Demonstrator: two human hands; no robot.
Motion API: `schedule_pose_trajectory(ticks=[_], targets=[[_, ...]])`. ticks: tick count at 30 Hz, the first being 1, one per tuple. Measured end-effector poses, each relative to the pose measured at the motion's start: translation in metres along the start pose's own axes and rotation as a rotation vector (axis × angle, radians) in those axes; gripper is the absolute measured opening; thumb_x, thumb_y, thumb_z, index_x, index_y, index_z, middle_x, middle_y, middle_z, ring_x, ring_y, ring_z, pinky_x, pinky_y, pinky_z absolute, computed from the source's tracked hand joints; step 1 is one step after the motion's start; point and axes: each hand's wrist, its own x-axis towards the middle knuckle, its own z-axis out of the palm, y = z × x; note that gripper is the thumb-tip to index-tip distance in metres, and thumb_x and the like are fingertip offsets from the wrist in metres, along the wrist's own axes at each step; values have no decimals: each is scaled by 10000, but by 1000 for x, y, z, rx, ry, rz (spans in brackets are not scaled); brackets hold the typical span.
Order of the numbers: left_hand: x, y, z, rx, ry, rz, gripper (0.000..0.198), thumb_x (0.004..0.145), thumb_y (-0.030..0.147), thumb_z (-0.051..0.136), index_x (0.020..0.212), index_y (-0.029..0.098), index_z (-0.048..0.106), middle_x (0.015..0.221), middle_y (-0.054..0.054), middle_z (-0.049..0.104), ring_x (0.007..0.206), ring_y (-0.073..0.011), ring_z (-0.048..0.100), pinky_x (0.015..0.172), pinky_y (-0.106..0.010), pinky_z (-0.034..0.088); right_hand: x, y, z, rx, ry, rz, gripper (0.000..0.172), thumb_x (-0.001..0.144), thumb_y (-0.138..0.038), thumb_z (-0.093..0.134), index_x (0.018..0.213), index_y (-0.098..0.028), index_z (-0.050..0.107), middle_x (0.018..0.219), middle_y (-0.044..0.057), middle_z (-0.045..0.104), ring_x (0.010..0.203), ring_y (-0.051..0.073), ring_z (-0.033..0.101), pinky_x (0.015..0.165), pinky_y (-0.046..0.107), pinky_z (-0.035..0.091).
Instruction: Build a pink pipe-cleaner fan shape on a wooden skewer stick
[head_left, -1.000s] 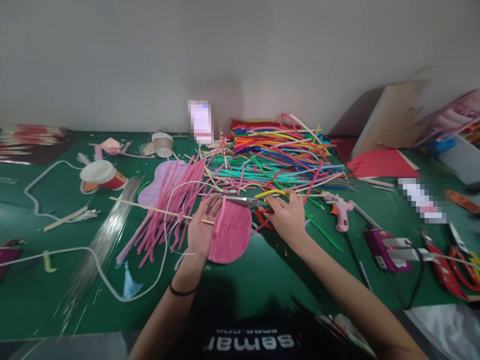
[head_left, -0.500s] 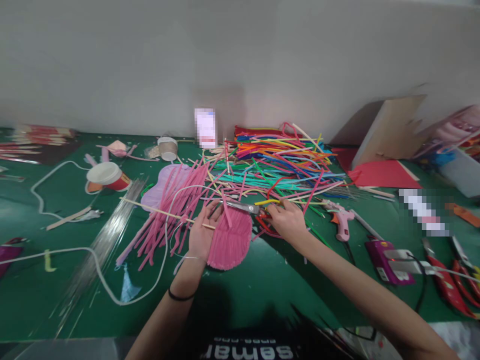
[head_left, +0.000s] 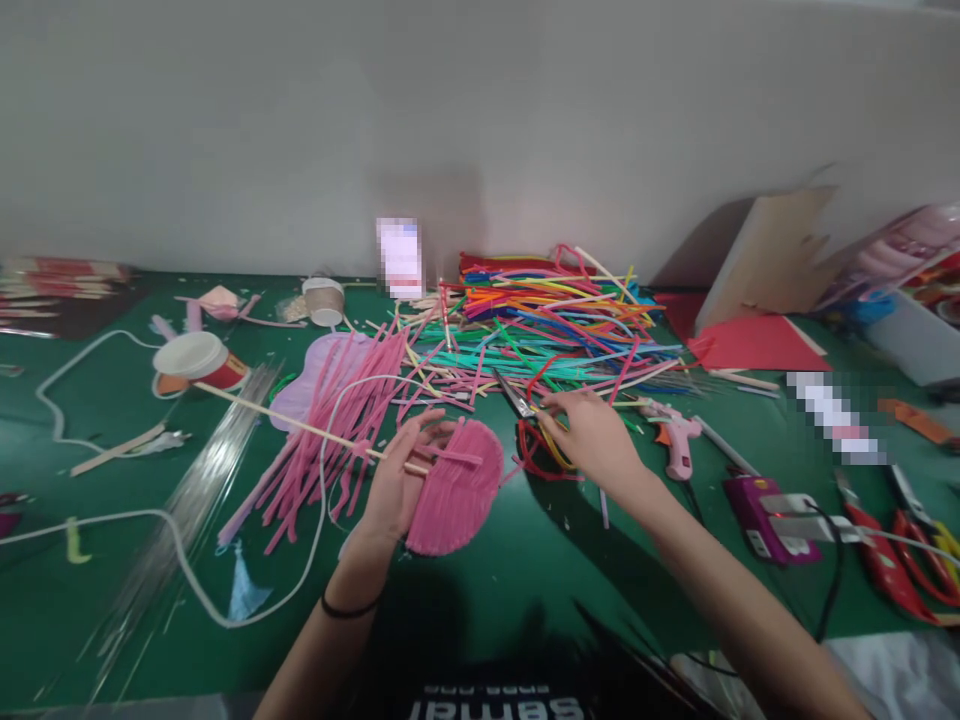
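Observation:
My left hand (head_left: 394,480) grips a round pink fan-like piece (head_left: 459,500) by its left side, with a thin wooden stick (head_left: 300,425) running out to the upper left. A short pink strip (head_left: 457,457) lies across the upper part of the round piece. To the right, my right hand (head_left: 589,430) is closed on scissors (head_left: 515,395), whose blades point up and left, apart from the pink piece. Left of my left hand is a bundle of pink strips (head_left: 337,400).
Colourful pipe cleaners (head_left: 555,310) are piled against the wall. A pink glue gun (head_left: 679,440) and a purple box (head_left: 765,515) lie at right, beyond them red-handled pliers (head_left: 885,560). A white cable (head_left: 187,560) loops across the left, near a paper cup (head_left: 202,362).
The scissors have moved off the pink piece and now point more upward. The short strip has turned from steep to nearly level. The wooden stick has swung with my left hand.

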Motion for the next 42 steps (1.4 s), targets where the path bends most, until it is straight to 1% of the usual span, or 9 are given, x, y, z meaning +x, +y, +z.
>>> schedule_pose_trajectory(ticks=[2, 8, 12, 17, 22, 25, 29, 33, 42], targets=[[0, 0, 1, 21, -24, 9, 289, 857, 366, 633, 1078, 183, 664, 981, -73, 715, 920, -207, 679, 832, -326, 537, 8, -12, -1, 277, -13, -108, 216, 922, -346, 546, 957, -205, 705, 984, 66, 734, 950, 215, 650, 854, 324, 453], [-2, 0, 6, -10, -72, -6, 365, 882, 341, 608, 1229, 230, 595, 1049, -69, 698, 890, -194, 675, 839, -348, 542, 27, -35, 31, 979, -417, -169, 320, 836, -477, 631, 917, -181, 721, 841, 34, 711, 752, 162, 632, 663, 259, 474], [-3, 3, 6, -10, -78, 0, 387, 859, 347, 630, 1221, 213, 605, 1074, -80, 678, 936, -203, 664, 899, -364, 520, 28, -33, 46, 1068, -432, -82, 314, 795, -464, 675, 866, -159, 701, 798, 37, 685, 725, 157, 609, 651, 260, 463], [-10, 15, -4, -29, -332, -115, 751, 613, 251, 752, 1330, 214, 531, 1299, -152, 582, 1242, -360, 520, 1049, -510, 404, 27, -25, 45, 1148, -530, -55, 322, 775, -463, 703, 853, -151, 686, 788, 22, 671, 713, 139, 594, 662, 245, 451], [-9, 21, -14, -76, -411, -198, 739, 585, 362, 737, 1284, 189, 568, 1402, -190, 499, 1328, -429, 411, 1034, -597, 379, 27, -16, 51, 1243, -612, -57, 352, 765, -471, 720, 869, -138, 675, 769, 5, 648, 684, 116, 571, 649, 226, 428], [-1, 13, -15, 21, -342, -154, 630, 634, 386, 756, 1219, 198, 618, 1371, -181, 530, 1257, -400, 495, 961, -554, 458, 26, -18, 52, 1216, -593, -94, 362, 770, -482, 712, 869, -137, 667, 761, 1, 637, 685, 118, 562, 643, 225, 417], [7, -4, -9, 425, -110, 155, 344, 678, 261, 791, 1014, 218, 734, 1062, -87, 677, 951, -226, 637, 814, -335, 529, 24, -26, 52, 1131, -588, -141, 349, 783, -480, 693, 854, -140, 667, 740, 3, 637, 664, 119, 548, 626, 229, 406], [8, -13, -3, 661, -12, 388, 81, 713, 271, 772, 740, 194, 766, 751, -42, 671, 733, -163, 608, 675, -255, 500, 24, -29, 59, 1075, -561, -186, 306, 788, -440, 686, 860, -142, 679, 725, 0, 637, 640, 114, 532, 590, 221, 386], [9, -16, -7, 622, 43, 383, 62, 678, 244, 793, 708, 192, 775, 689, -28, 672, 583, -132, 575, 548, -237, 465, 19, -24, 63, 1033, -527, -200, 123, 816, -283, 593, 814, -164, 622, 709, -19, 606, 619, 105, 519, 585, 219, 393]])
